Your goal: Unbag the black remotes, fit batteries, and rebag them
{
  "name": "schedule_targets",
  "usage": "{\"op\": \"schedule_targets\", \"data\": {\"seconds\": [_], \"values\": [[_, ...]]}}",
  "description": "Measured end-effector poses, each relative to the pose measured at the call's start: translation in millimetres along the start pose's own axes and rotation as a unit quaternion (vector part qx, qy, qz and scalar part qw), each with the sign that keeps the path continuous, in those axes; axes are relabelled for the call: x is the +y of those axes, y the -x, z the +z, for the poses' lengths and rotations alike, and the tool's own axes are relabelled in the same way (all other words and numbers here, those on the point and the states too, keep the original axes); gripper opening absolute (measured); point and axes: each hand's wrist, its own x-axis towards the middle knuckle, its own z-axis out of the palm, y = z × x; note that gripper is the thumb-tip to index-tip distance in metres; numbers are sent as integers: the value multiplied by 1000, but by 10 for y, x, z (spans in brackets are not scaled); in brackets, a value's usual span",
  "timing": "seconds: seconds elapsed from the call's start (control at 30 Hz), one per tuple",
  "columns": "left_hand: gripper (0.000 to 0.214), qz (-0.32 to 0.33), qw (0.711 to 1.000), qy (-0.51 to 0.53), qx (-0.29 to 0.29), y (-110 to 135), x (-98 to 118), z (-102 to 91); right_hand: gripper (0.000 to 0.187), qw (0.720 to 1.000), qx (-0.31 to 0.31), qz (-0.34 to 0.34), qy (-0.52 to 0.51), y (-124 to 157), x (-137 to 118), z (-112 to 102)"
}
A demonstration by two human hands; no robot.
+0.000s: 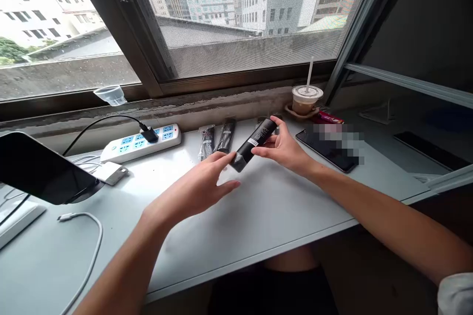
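Note:
My right hand (281,146) grips a slim black box (254,142) with a white label and small pale print, its upper end tilted away to the right. At the box's lower end, where something shiny like clear film shows, my left hand (207,177) reaches in with its fingertips at the edge. The left thumb is stretched out, apart from the box. Just behind lie dark items in clear wrapping, one black packet (207,141) on the left and another black packet (226,135) beside it. More dark packaging is partly hidden behind the box and right hand.
A white power strip (138,143) with a black plug stands along the window wall. At left are a dark-screened device (40,170), a white adapter (110,173) and a white cable (96,246). An iced drink cup (306,100) and a black tablet (328,151) are on the right.

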Motion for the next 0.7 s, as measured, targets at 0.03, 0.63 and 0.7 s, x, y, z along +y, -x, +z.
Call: {"op": "schedule_targets", "data": {"seconds": [0.03, 0.63, 0.7], "values": [[63, 4, 1000, 5, 4, -4, 24, 4, 142, 1000, -9, 4, 3, 12, 2, 17], [51, -137, 917, 375, 24, -309, -75, 147, 77, 984, -169, -36, 31, 84, -42, 43], [49, -147, 901, 408, -1, -323, -121, 172, 69, 983, -174, -38, 40, 98, -50, 47]]}}
